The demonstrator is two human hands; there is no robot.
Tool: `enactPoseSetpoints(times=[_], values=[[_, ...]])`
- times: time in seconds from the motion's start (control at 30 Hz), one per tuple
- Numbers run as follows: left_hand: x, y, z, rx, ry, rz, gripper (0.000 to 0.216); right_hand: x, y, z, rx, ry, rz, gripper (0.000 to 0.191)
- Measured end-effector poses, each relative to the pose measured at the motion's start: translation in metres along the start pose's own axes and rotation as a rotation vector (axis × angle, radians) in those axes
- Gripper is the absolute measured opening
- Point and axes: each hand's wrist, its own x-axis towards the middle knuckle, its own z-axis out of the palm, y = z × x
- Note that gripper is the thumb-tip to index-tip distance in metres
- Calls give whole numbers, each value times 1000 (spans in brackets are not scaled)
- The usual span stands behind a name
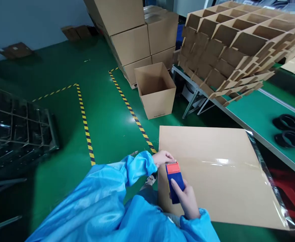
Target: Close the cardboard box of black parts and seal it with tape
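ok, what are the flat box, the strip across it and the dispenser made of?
Box: brown cardboard, matte, dull even face.
Strip: probably clear plastic tape, glossy; it glares and the brown shows through.
Dispenser in the right hand: seemingly hard plastic, smooth, blue body, orange-red top; painted metal not ruled out.

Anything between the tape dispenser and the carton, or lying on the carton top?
Nothing visible. The right hand holds the tape dispenser against the left edge of the carton, with the left hand on that edge beside it. The carton top bears only a strip of clear tape running across to its right side.
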Motion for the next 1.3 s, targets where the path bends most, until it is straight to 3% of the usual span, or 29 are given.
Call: enactPoseSetpoints(times=[0.1, 0.17, 0.23, 0.3, 0.47, 0.6, 0.83, 1.0, 1.13, 1.3], values=[[54, 44, -74, 164, 227, 145, 34, -8, -3, 36, 4, 33, 70, 69], [93, 72, -117, 284, 310, 219, 33, -20, 5, 51, -2, 59, 117, 69], [127, 89, -144, 401, 324, 259, 35, -28, 11, 65, -1, 103, 138, 70], [153, 95, -156, 497, 325, 282, 37, -26, 8, 77, 15, 142, 119, 71], [187, 102, -166, 641, 311, 283, 34, 4, -17, 97, 67, 158, 88, 65], [196, 105, -176, 703, 276, 247, 35, 19, -16, 100, 82, 173, 108, 65], [190, 63, -174, 772, 252, 153, 39, 25, 0, 96, 61, 110, 195, 71], [177, 63, -175, 851, 289, 211, 50, 27, -14, 95, 91, 95, 191, 74], [160, 62, -155, 921, 231, 303, 44, 8, -2, 95, 59, 131, 148, 71], [143, 57, -133, 953, 301, 336, 45, -61, 63, 89, -15, 113, 219, 68]])
